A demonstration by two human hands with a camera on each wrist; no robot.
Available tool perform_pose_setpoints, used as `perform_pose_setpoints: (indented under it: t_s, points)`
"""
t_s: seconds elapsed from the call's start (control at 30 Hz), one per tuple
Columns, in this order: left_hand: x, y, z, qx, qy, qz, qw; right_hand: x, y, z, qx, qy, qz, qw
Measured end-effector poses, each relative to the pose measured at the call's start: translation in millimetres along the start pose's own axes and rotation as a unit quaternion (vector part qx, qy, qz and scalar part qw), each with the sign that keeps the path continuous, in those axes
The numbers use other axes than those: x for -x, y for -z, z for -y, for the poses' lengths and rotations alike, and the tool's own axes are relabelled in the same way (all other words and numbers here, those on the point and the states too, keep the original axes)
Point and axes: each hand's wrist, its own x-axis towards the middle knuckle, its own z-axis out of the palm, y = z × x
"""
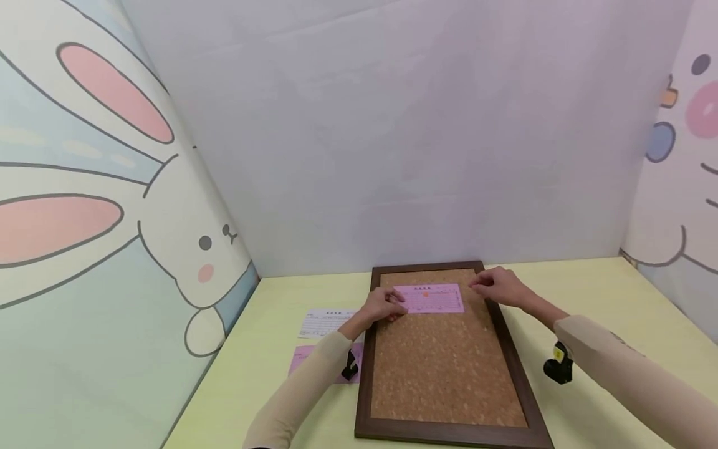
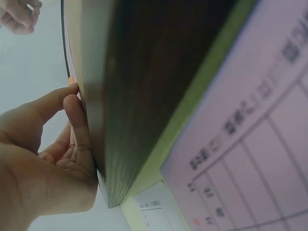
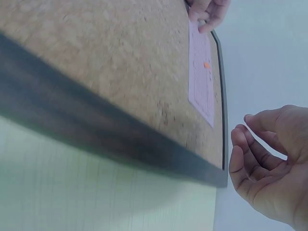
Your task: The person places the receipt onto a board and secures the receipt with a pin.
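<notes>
Cork fills the brown-framed board [image 1: 445,362] lying flat on the pale yellow surface [image 1: 606,299]. A pink form sheet [image 1: 432,299] lies across the board's far end, with an orange pin head [image 1: 426,294] showing near its top middle. The left hand [image 1: 384,305] rests at the sheet's left edge, fingers bent against the board frame; whether it pinches the paper I cannot tell. The right hand [image 1: 499,285] hovers just beside the sheet's right edge, fingers loosely curled and holding nothing. To the left of the board lie a white form [image 1: 325,322] and another pink sheet [image 1: 303,358]. As I judge it, one sheet is pinned up and these two are not yet on the board.
</notes>
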Motion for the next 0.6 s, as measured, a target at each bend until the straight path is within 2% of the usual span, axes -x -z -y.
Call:
perform_pose_setpoints:
  t_s: [0.33,0.47,0.6]
  points:
    - [-2.9,3.7,5.0,-0.004,-0.003,0.003,1.0,25,26,-30,-0.002,0.004,0.042,0.999]
    - [-1.9,2.5,4.5,-0.008,-0.013,0.007,0.9999,39,36,-48,0.015,0.002,0.058,0.998]
    - [-2.9,-1.0,4.3,-0.002,-0.005,0.011,0.9999,52,43,-66,0.034,-0.012,0.071,0.997]
